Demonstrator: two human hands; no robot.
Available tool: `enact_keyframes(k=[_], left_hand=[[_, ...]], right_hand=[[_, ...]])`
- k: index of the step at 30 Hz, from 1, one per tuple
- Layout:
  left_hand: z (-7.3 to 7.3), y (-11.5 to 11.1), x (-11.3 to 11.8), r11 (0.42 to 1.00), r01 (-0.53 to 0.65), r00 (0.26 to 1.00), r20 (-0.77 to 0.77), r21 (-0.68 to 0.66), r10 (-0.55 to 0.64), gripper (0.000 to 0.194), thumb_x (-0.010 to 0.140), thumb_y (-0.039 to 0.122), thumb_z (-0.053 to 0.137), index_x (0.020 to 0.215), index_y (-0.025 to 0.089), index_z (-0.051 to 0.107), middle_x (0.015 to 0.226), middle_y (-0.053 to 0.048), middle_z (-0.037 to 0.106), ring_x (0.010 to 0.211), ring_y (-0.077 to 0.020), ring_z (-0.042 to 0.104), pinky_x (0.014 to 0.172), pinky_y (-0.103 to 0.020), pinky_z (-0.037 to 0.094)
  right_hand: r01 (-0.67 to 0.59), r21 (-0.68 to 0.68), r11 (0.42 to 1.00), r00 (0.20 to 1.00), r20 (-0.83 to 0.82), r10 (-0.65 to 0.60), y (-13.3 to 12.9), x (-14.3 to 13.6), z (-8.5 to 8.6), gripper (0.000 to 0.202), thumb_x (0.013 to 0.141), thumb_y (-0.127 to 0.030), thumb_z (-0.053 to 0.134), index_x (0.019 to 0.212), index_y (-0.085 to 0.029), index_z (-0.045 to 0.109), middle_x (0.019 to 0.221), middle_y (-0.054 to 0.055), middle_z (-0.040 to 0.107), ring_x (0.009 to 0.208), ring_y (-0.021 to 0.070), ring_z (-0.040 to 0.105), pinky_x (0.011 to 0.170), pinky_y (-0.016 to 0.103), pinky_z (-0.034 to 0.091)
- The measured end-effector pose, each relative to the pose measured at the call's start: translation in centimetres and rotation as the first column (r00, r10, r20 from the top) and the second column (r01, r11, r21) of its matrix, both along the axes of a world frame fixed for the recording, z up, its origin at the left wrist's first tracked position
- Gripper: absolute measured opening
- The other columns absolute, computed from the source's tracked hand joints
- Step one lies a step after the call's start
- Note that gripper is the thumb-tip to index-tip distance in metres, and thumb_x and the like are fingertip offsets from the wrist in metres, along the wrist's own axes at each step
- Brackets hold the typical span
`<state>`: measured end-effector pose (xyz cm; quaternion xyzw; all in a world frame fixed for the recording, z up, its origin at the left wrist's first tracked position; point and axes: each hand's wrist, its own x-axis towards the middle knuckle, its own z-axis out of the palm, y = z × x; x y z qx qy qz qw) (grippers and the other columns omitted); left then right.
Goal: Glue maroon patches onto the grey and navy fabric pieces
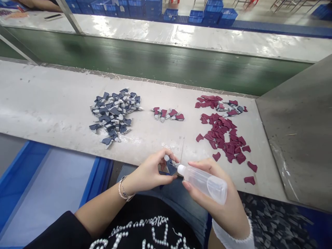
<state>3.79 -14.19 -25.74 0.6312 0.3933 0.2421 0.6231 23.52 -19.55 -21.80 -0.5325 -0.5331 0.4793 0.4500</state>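
Between the fingers of my left hand (153,171) is a small dark blue and grey plastic part (171,166). My right hand (220,186) is wrapped round a translucent squeeze bottle (203,181), tilted so that its thin nozzle reaches the part's dark face. Whether liquid comes out is too small to tell. Past my left hand lies a pile of similar blue and grey parts (114,114). Several parts with maroon faces (168,114) sit in a short row in the middle. Loose maroon pieces (223,135) are spread on the right.
The pale worktable (52,100) borders a green conveyor belt (155,62). A metal panel (298,131) closes off the right side. Below the table are a blue-edged bin (52,193) on the left and many dark parts (277,221) on the right. Blue crates (153,8) stand at the back.
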Motion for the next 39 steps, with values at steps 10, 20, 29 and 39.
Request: enact_keyframes(k=[10,20,29,39], left_hand=[[0.66,-0.19,0.08,0.997,0.061,0.997,-0.054,0.053,-0.058,0.035,0.077,0.012,0.07,0.106,0.022,0.053,0.109,-0.003,0.062,0.098,-0.0197,0.06,0.078,-0.03,0.047],[0.66,-0.29,-0.09,0.994,0.068,0.995,-0.077,0.082,-0.062,0.035,0.077,0.013,0.071,0.106,0.023,0.053,0.107,-0.003,0.062,0.092,-0.0175,0.06,0.076,-0.03,0.047],[0.35,-0.19,-0.06,0.993,0.074,0.995,-0.073,0.091,-0.068,0.036,0.078,0.015,0.072,0.107,0.022,0.053,0.108,-0.003,0.062,0.092,-0.0174,0.06,0.076,-0.029,0.047],[0.57,-0.1,-0.05,0.993,0.073,0.995,-0.072,0.088,-0.067,0.034,0.078,0.014,0.071,0.106,0.022,0.054,0.107,-0.002,0.061,0.096,-0.0186,0.06,0.077,-0.03,0.048]], right_hand=[[-0.058,0.107,0.993,0.988,0.15,0.042,0.21,-0.49,-0.12,0.013,0.087,-0.026,0.07,0.094,-0.023,0.059,0.072,-0.004,0.059,0.057,0.0111,0.059,0.05,0.021,0.048],[-0.094,0.116,0.989,0.976,0.208,0.069,-0.18,-0.49,-0.16,0.014,0.089,-0.026,0.069,0.1,-0.026,0.06,0.077,-0.005,0.058,0.062,0.0093,0.057,0.056,0.019,0.047],[-0.092,0.144,0.985,0.969,0.24,0.056,-0.46,-0.71,-0.08,0.015,0.089,-0.027,0.068,0.102,-0.027,0.059,0.082,-0.005,0.062,0.069,0.0111,0.062,0.059,0.021,0.05],[-0.082,0.133,0.988,0.972,0.23,0.049,-0.25,-0.68,0.24,0.012,0.09,-0.027,0.068,0.099,-0.026,0.061,0.08,-0.004,0.061,0.066,0.0114,0.061,0.057,0.022,0.051]])
